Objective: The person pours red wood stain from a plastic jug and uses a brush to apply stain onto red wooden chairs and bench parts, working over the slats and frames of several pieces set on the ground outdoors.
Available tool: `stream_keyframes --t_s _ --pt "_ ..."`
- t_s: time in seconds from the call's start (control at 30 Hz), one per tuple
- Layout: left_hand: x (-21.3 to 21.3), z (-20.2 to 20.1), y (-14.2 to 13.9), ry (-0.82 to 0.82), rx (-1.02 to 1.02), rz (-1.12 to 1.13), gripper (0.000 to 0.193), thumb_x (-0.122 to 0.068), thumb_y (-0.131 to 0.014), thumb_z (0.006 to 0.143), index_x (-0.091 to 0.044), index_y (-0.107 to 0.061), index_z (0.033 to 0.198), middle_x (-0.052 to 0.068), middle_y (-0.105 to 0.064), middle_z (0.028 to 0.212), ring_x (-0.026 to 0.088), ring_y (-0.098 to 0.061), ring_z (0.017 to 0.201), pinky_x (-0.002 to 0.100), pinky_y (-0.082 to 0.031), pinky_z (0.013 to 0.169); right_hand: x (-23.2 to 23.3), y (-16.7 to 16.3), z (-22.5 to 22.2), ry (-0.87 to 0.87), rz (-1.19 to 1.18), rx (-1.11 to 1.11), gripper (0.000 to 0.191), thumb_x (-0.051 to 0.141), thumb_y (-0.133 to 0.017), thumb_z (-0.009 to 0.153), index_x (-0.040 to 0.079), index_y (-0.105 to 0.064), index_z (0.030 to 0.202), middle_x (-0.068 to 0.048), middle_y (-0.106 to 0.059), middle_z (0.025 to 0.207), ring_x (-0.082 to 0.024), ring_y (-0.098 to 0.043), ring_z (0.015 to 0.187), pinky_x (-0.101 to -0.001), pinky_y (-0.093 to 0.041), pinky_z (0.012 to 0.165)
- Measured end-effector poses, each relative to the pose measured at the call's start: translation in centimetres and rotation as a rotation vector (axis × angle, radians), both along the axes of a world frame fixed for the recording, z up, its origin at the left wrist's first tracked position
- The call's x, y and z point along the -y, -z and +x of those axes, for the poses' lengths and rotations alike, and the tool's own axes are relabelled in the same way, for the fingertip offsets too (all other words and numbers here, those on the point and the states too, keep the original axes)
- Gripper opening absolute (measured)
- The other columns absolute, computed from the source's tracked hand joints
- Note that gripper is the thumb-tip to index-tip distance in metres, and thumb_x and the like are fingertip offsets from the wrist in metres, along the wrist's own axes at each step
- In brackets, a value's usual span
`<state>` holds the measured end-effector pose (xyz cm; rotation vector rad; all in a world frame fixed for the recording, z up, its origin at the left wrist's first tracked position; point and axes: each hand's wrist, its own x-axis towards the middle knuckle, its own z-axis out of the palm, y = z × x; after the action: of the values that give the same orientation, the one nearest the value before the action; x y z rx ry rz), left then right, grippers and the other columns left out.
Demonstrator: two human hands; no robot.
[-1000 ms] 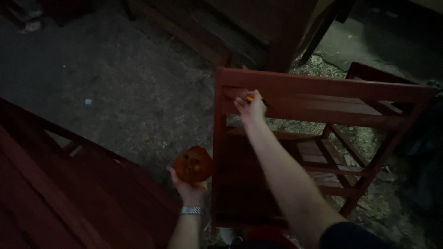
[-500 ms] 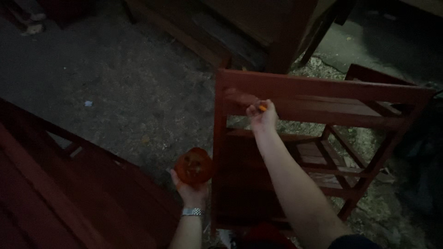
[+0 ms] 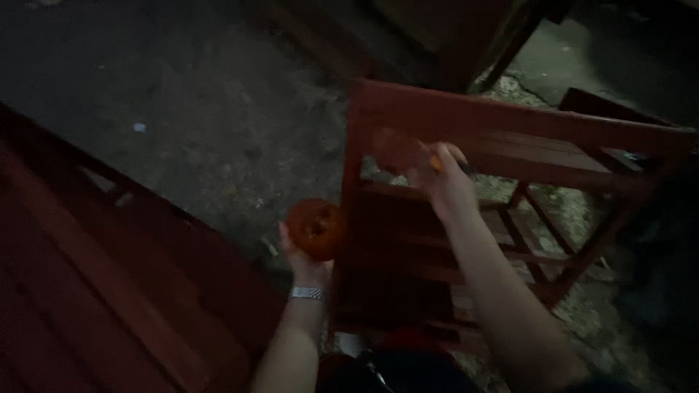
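My left hand [image 3: 304, 260], with a metal watch on the wrist, holds up a small round red-brown container [image 3: 315, 229] beside the left post of a red-stained wooden rack [image 3: 510, 138]. My right hand [image 3: 450, 185] grips a brush with an orange handle [image 3: 435, 163]; its blurred head lies against the rack's top rail. The rack has slatted shelves and cross braces below the rail.
A large red-stained slatted wooden piece [image 3: 109, 276] lies at the lower left. Rough grey ground [image 3: 182, 116] spreads between it and the rack. Darker wooden furniture [image 3: 437, 36] stands at the top. A dark shape fills the right edge.
My right hand has slid rightward along the rack's top rail with the brush. The left hand has kept the container in about the same place.
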<state>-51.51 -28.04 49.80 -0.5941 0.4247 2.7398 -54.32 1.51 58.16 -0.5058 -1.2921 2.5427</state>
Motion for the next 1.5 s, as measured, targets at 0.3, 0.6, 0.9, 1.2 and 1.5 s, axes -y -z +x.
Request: stream_keyframes --t_s 0.3,0.6,0.9,1.2,1.5 --pt "-1.2 -2.9 -1.1 0.132 -0.206 -0.126 0.083 -0.066 -0.055 0.092 -0.011 -0.045 0.153 0.016 -0.049 0.155 0.036 -0.049 0.141 0.052 -0.043 0.115 5.7 -6.7 14.0 -0.693 1.237 -0.547 0.008 0.017 -0.074 0.091 0.011 -0.072 0.096 -0.013 -0.065 0.136 -0.025 -0.075 0.107 -0.0407 -0.062 0.089" --pt "-2.5 -2.6 -1.8 0.285 -0.283 -0.389 0.071 -0.047 -0.073 0.086 -0.005 -0.055 0.141 0.014 -0.060 0.137 0.029 -0.060 0.123 0.044 -0.053 0.101 10.3 -6.9 10.2 -0.714 1.677 -0.553 0.007 0.015 -0.077 0.086 0.012 -0.073 0.091 -0.008 -0.071 0.105 -0.030 -0.070 0.093 -0.0436 -0.057 0.083" --pt "-3.7 -1.7 -0.2 0.299 -0.185 -0.754 0.055 -0.037 -0.079 0.085 -0.001 -0.067 0.126 0.011 -0.072 0.119 0.023 -0.069 0.105 0.036 -0.057 0.089 7.4 -1.9 10.0 -0.739 0.955 -0.279 0.013 0.015 -0.069 0.096 0.004 -0.076 0.093 -0.004 -0.075 0.082 -0.015 -0.071 0.075 -0.0290 -0.057 0.070" --pt "-3.2 -1.4 -1.4 0.273 -0.054 -0.410 0.059 -0.043 -0.064 0.092 -0.008 -0.057 0.139 0.017 -0.059 0.143 0.032 -0.061 0.126 0.048 -0.053 0.104 3.2 -1.4 9.2 -0.814 0.618 0.007 0.022 0.020 -0.064 0.094 0.003 -0.078 0.096 -0.010 -0.077 0.091 -0.020 -0.066 0.070 -0.0330 -0.056 0.063" --pt "1.0 -4.3 1.4 0.002 -0.042 -0.109 0.075 -0.061 -0.050 0.099 -0.014 -0.044 0.157 0.013 -0.050 0.154 0.036 -0.048 0.140 0.055 -0.042 0.114 -0.2 1.2 0.8 0.225 -0.422 -0.085 0.037 0.039 -0.049 0.107 0.005 -0.054 0.118 -0.014 -0.056 0.125 -0.030 -0.060 0.120 -0.0415 -0.058 0.097"
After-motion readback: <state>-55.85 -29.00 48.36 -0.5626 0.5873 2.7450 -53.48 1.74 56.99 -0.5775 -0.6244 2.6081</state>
